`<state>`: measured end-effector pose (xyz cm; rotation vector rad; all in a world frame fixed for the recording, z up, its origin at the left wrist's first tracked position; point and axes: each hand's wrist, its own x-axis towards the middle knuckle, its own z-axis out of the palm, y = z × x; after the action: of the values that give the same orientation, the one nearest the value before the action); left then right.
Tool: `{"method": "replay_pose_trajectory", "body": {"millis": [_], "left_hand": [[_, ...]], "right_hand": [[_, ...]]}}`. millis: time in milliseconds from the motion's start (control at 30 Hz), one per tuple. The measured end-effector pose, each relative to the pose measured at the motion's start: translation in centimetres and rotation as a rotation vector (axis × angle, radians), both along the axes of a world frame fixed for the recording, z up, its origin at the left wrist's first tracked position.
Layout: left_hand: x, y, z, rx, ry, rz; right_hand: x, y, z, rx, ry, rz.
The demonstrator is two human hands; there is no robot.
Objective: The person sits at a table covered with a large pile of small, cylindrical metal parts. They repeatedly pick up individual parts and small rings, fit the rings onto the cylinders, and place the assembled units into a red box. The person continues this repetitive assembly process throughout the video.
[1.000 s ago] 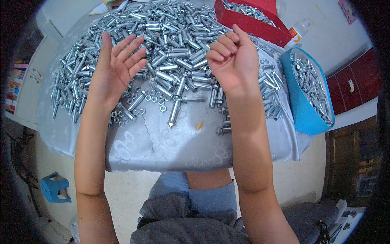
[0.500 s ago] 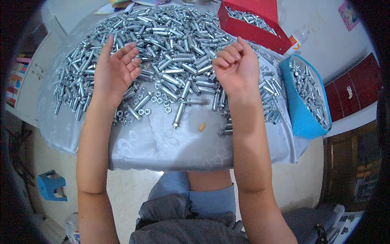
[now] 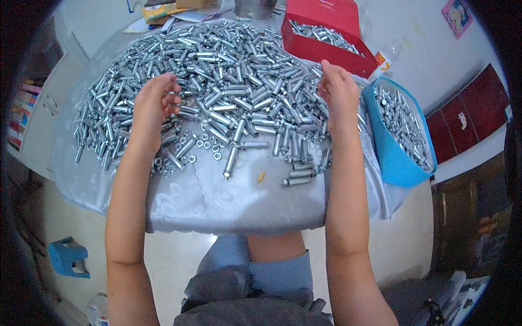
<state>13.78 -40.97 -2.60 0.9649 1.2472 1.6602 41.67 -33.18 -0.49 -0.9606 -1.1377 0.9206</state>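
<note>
A wide heap of silver expansion bolts (image 3: 234,81) covers much of the table. My left hand (image 3: 152,108) hovers over the heap's left part, its palm turned inward and its fingers loosely bent apart. Over the right part is my right hand (image 3: 341,98), also facing inward, with fingers half stretched; some of them are hidden behind the hand. I see nothing held in either. Loose hex nuts (image 3: 207,142) lie between the hands, near the heap's front. One expansion bolt (image 3: 231,162) points toward me there, and a few others (image 3: 299,177) lie by my right forearm.
A red box (image 3: 331,51) with bolts stands at the back right, beside a plastic bottle (image 3: 385,58). A blue bin (image 3: 399,138) full of bolts sits at the right edge. A small yellow piece (image 3: 261,177) lies on the silvery tablecloth (image 3: 234,201). A metal bucket (image 3: 254,8) stands behind.
Both hands have turned from palm-up to palms facing inward. My right hand has moved right and its curled fingers have loosened. The view has shifted slightly.
</note>
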Motion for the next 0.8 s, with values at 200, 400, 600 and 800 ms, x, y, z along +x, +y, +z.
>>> {"method": "replay_pose_trajectory", "body": {"millis": [200,400,600,800], "left_hand": [[1.6,-1.3,0.3,0.417,0.089,0.192],[2.4,1.4,1.1,0.437,0.253,0.185],[0.6,2.7,-1.0,0.426,0.468,0.284],[-1.0,1.9,-1.0,0.063,0.925,0.056]], "right_hand": [[-0.3,0.5,-1.7,0.200,-0.298,-0.110],[1.2,1.8,-3.0,0.008,-0.533,-0.147],[0.9,0.3,-1.2,-0.127,-0.500,0.048],[0.0,-0.7,-2.8,-0.071,-0.909,0.153]]}}
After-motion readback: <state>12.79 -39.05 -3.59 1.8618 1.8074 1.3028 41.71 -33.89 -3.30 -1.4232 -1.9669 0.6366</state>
